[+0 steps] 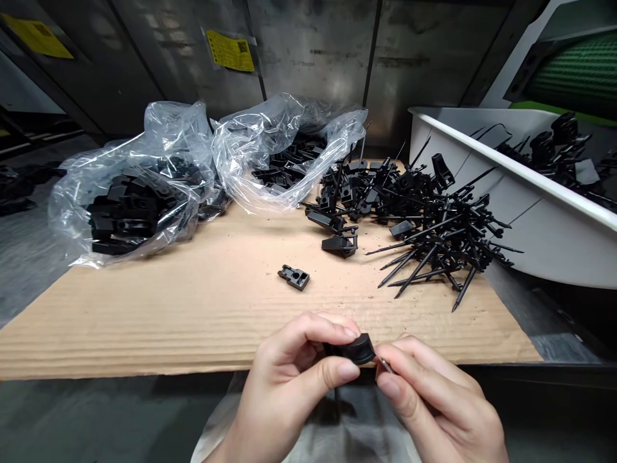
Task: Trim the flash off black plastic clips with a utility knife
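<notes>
Near the cardboard's front edge my left hand (301, 379) is closed, pinching a small black plastic part (360, 350) between thumb and fingers. My right hand (434, 399) is closed too, its thumb and forefinger gripping a thin, narrow piece (385, 365) right at the part's right end. Most of that thin piece is hidden by the fingers, so its kind is unclear. Beyond the hands, a loose black plastic clip-like part (294, 277) lies on the cardboard (193, 308).
Two clear plastic bags (193, 128) of black parts stand at the back left. To the right is a heap of black parts with long thin spikes (434, 238). A white bin (530, 212) holding more black pieces borders the right side. Metal panels (313, 58) rise behind.
</notes>
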### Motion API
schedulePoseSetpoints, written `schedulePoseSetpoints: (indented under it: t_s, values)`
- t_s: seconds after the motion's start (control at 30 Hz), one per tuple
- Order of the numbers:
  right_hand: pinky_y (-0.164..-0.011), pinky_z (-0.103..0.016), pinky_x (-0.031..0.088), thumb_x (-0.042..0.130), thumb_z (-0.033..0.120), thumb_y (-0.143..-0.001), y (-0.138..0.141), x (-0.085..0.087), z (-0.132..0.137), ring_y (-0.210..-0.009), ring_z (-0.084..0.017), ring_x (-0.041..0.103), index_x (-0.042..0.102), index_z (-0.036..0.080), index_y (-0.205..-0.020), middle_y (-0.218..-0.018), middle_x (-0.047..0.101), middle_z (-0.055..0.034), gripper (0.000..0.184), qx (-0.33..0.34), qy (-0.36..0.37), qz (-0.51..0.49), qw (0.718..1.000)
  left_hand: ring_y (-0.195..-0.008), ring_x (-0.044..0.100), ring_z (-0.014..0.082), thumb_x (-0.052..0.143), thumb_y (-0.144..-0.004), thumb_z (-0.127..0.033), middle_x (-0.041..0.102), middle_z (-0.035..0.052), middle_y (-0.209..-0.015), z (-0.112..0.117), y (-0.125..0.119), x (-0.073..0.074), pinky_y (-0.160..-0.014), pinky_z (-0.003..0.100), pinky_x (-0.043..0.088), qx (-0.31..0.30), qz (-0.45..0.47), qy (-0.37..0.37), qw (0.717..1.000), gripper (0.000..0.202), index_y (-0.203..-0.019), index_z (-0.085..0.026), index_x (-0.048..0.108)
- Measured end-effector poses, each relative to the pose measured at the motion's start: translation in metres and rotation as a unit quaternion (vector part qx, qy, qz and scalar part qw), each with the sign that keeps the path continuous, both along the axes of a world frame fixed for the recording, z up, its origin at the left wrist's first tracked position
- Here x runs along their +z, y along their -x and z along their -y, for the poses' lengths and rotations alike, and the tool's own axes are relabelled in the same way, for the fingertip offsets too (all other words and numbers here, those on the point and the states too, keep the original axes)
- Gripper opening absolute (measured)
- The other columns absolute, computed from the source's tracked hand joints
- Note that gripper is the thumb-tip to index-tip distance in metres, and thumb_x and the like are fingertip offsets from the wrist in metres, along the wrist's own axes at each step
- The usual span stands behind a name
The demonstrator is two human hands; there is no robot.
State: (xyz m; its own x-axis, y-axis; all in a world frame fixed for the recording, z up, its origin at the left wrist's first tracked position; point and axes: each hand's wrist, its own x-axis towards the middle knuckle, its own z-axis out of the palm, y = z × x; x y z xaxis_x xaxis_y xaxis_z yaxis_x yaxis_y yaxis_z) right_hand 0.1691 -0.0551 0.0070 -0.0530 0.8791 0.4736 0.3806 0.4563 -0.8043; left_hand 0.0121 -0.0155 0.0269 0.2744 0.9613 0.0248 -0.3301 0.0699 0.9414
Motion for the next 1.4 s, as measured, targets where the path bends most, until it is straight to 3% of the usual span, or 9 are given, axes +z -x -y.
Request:
schedulePoseSetpoints:
  t_s: [0.23, 0.4, 0.7, 1.03, 1.23, 1.4]
  values:
    - [-0.055, -0.021, 0.051, 0.056, 0.002, -0.08, -0.002, 0.001, 0.003, -0.066, -0.012, 0.06, 0.062, 0.019, -0.102, -0.077, 0.061, -0.0025, 0.028, 0.005, -0.015, 0.01, 1.0, -0.077, 0.066, 0.0135, 0.07, -0.068, 0.003, 0.073, -0.0027, -0.079, 0.0, -0.004, -0.001, -0.067, 0.015, 0.051, 0.02, -0.002, 0.0, 1.0, 0.029, -0.074, -0.025, 0.075]
    - [-0.054, -0.02, 0.05, 0.056, 0.003, -0.081, 0.0, 0.003, 0.004, -0.063, -0.012, 0.059, 0.062, 0.017, -0.097, -0.073, 0.059, -0.0023, 0.022, -0.007, -0.009, 0.029, 1.0, -0.079, 0.066, 0.0127, 0.07, -0.068, 0.004, 0.073, -0.0025, -0.081, -0.002, -0.001, -0.001, -0.071, 0.015, 0.051, -0.012, -0.009, -0.001, 1.0, 0.03, -0.075, -0.024, 0.075]
    - [-0.056, -0.019, 0.051, 0.058, 0.002, -0.078, 0.009, -0.001, 0.003, -0.066, -0.011, 0.06, 0.061, 0.016, -0.098, -0.076, 0.06, -0.0034, 0.025, -0.047, -0.062, 0.036, 0.996, -0.072, 0.064, 0.0143, 0.073, -0.065, -0.001, 0.071, 0.0003, -0.074, -0.005, 0.0, 0.002, -0.065, 0.018, 0.051, -0.007, 0.005, 0.06, 0.998, 0.02, -0.071, -0.02, 0.074]
    - [-0.056, -0.018, 0.051, 0.056, 0.007, -0.082, 0.0, 0.003, 0.002, -0.066, -0.012, 0.062, 0.064, 0.017, -0.093, -0.075, 0.062, -0.0036, 0.016, -0.033, -0.03, 0.044, 0.998, -0.063, 0.058, 0.0115, 0.077, -0.065, -0.012, 0.07, 0.0009, -0.075, -0.002, 0.0, 0.003, -0.056, 0.017, 0.048, -0.034, 0.037, 0.101, 0.994, 0.011, -0.071, -0.02, 0.073]
    - [-0.054, -0.02, 0.05, 0.056, 0.006, -0.081, -0.001, -0.001, 0.003, -0.065, -0.011, 0.06, 0.062, 0.017, -0.099, -0.076, 0.059, -0.0032, 0.021, 0.011, -0.025, 0.016, 0.999, -0.066, 0.06, 0.012, 0.076, -0.066, -0.008, 0.07, 0.0002, -0.074, -0.002, -0.001, 0.003, -0.058, 0.016, 0.048, -0.021, 0.039, 0.104, 0.994, 0.013, -0.072, -0.02, 0.073]
    - [-0.053, -0.021, 0.049, 0.055, 0.004, -0.081, 0.003, 0.001, 0.004, -0.064, -0.012, 0.058, 0.061, 0.017, -0.095, -0.073, 0.056, -0.0026, 0.02, 0.009, -0.018, 0.013, 1.0, -0.066, 0.061, 0.0125, 0.075, -0.066, -0.006, 0.07, -0.0003, -0.074, -0.001, -0.002, 0.004, -0.059, 0.017, 0.049, -0.01, 0.03, 0.099, 0.995, 0.015, -0.071, -0.02, 0.073]
